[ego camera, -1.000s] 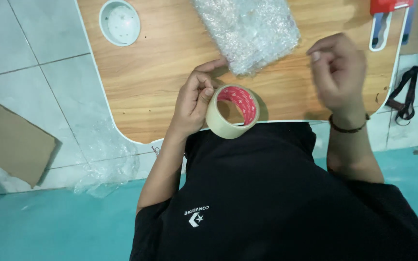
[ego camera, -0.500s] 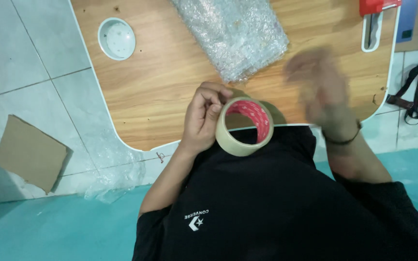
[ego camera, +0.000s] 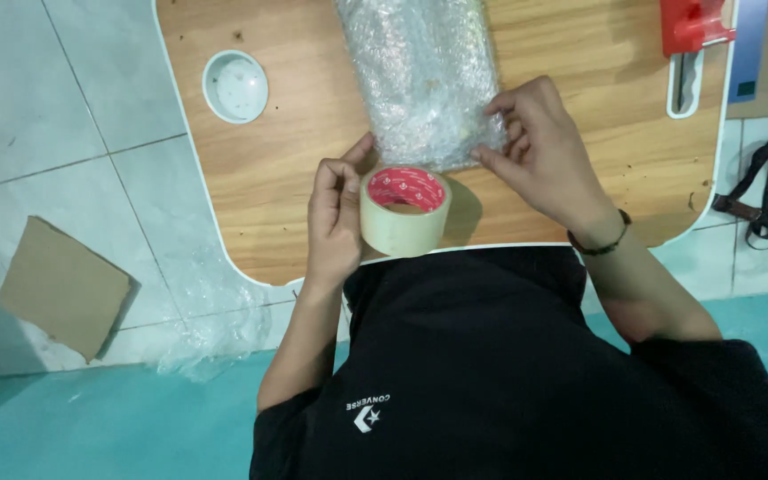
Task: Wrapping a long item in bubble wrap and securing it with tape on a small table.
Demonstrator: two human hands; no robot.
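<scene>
My left hand grips a roll of beige packing tape with a red inner core, held at the near edge of a small wooden lap table. My right hand rests its fingertips on the near right corner of a bundle wrapped in bubble wrap, which lies on the table just beyond the roll. The tape roll and the bundle's near edge almost touch.
A round white cup recess sits in the table's left part. A red object and a white slot are at the far right. On the tiled floor lie a cardboard piece, clear plastic sheet and a black strap.
My right hand has come down from the air and now touches the bundle's near corner. The tape roll shifted slightly toward the bundle in my left hand.
</scene>
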